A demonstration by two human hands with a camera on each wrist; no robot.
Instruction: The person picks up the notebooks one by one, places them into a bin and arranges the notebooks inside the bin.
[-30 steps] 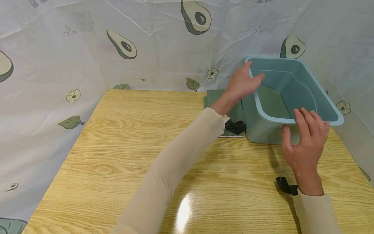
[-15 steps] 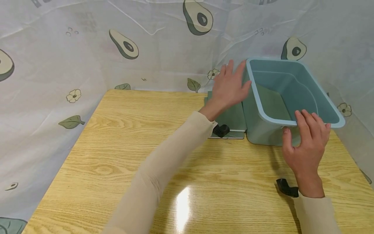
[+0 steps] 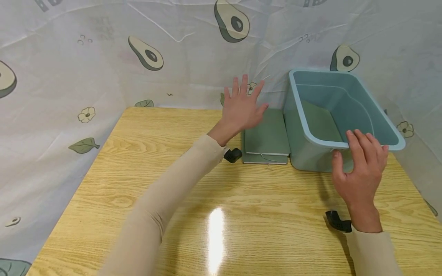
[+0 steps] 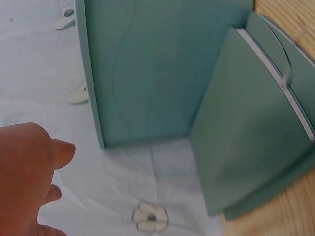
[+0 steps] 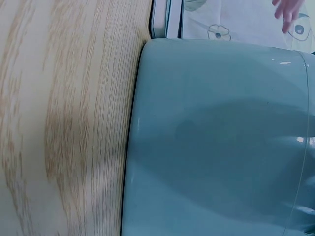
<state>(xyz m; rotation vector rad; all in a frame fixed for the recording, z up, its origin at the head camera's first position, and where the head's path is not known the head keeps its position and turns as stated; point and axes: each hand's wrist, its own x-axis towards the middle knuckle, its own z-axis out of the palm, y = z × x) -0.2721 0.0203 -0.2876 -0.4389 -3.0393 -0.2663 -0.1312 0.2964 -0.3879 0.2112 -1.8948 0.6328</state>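
Note:
A blue-green plastic bin (image 3: 310, 153) stands upright and open-topped at the table's back right. My right hand (image 3: 360, 172) holds its near rim, fingers over the edge and thumb against the outer wall. To the bin's left lie two green hardcover notebooks (image 3: 267, 132), stacked slightly offset, pale page edges and a thin ribbon toward me. My left hand (image 3: 239, 109) is held with fingers spread, over the left side of the notebooks in the head view and holding nothing. The left wrist view shows the notebooks (image 4: 246, 128) right against the bin's side wall (image 4: 157, 73).
The wooden table (image 3: 155, 153) extends left and forward of the bin. Behind it and along both sides hangs a pale cloth (image 3: 190, 57) printed with avocados, leaves and flowers. A black wrist-worn piece (image 3: 338, 221) juts from the right cuff, another (image 3: 233, 155) from the left.
My left hand has moved left, away from the bin's left rim and across the notebooks, with its fingers spreading. More of the notebooks shows. My right hand stays on the rim.

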